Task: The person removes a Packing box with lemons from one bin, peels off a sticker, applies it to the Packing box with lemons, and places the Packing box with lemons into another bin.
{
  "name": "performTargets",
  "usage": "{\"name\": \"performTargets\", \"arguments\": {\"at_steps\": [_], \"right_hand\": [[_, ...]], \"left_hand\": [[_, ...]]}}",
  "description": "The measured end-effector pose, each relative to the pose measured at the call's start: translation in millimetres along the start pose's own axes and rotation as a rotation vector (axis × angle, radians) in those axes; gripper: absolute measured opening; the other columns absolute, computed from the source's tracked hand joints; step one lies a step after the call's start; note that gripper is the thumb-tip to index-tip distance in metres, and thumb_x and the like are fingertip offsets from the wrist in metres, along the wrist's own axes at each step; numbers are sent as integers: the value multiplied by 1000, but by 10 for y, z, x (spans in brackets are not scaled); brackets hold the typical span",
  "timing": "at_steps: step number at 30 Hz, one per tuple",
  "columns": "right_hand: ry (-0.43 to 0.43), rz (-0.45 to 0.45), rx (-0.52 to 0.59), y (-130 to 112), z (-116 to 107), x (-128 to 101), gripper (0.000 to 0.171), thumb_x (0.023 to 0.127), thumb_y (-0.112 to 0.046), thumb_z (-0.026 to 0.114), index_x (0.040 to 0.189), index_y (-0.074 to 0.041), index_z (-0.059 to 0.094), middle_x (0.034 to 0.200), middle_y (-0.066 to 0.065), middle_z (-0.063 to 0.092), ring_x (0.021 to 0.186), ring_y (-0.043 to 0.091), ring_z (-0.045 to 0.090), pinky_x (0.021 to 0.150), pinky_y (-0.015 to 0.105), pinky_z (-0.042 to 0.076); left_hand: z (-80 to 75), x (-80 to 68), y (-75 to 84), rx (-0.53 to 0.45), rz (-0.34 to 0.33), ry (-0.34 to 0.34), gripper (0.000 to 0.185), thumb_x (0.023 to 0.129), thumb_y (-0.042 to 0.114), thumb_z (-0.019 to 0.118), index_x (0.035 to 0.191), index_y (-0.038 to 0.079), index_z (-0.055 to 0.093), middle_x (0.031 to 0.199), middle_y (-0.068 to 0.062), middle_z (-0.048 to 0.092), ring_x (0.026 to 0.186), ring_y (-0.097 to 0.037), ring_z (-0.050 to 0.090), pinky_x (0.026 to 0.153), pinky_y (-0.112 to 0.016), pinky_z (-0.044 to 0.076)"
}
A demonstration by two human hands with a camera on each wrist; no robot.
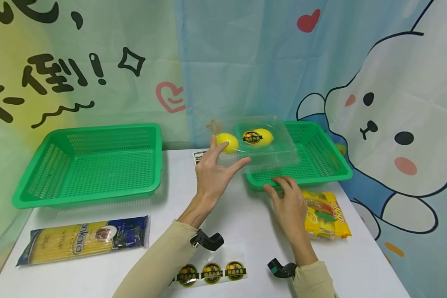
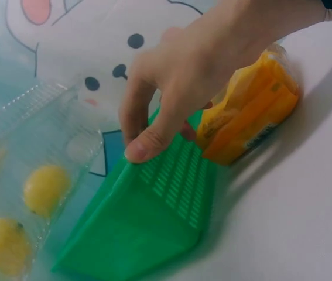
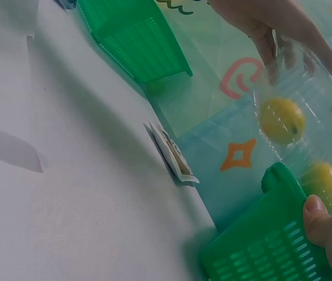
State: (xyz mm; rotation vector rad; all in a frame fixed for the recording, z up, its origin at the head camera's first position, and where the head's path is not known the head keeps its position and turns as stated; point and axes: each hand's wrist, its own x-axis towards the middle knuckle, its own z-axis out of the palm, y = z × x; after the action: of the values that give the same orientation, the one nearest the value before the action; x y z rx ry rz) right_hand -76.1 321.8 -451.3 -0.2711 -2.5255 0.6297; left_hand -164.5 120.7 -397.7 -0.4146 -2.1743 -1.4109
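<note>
Hands: two. The left hand had its fingers spread against the near left corner of the clear clamshell box, thumb up by one lemon, gripping the corner. The right hand lay with fingertips on the front rim of the right green basket, fingers nearly straight, grasping nothing.
Lemons: two, both inside the clear box, one bearing a round dark sticker.
Clear box: one, lid down, resting tilted on the left part of the right basket and jutting over its left rim.
Baskets: two green ones. The left green basket stood well apart from the right one, against the curtain.
Packets: two. A dark spaghetti packet lay near the front left table edge; a yellow snack bag lay just in front of the right basket, touching the right hand's outer side.
Stickers: a strip of three round stickers lay between the two forearms, near the front edge.
Card: one small printed card stood at the back of the table, behind the left hand.
Open room: bare white table stretched between the baskets and down the middle to the sticker strip.
In the way: the snack bag crowded the right front of the right basket; the basket's own front rim lay under the box.
</note>
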Motion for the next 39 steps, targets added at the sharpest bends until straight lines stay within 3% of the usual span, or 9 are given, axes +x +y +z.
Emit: {"name": "performTargets", "arguments": {"at_steps": [20, 26, 39], "right_hand": [[11, -7, -2, 44, -12, 1, 39, 88, -35, 84, 118, -12, 77, 127, 14, 67, 91, 34, 68, 69, 50, 57], [12, -2, -4, 49, -11, -3, 40, 88, -37, 83, 117, -12, 77, 127, 13, 67, 89, 32, 67, 68, 49, 57], [14, -5, 5, 23, -8, 6, 39, 88, -39, 82, 116, -12, 77, 124, 11, 69, 86, 31, 67, 69, 47, 56]], "left_hand": [[386, 75, 44, 10, 90, 25, 75, 65, 44, 99, 125, 6, 75, 147, -31, 54, 129, -41, 65, 103, -47, 58], [478, 90, 108, 40, 77, 6, 74, 66, 46, 98, 125, 8, 75, 149, -29, 53, 126, -42, 66, 96, -47, 61], [730, 138, 177, 40, 64, -57, 71, 70, 49, 95, 126, 10, 75, 150, -29, 53, 122, -41, 68, 92, -49, 62]]}}
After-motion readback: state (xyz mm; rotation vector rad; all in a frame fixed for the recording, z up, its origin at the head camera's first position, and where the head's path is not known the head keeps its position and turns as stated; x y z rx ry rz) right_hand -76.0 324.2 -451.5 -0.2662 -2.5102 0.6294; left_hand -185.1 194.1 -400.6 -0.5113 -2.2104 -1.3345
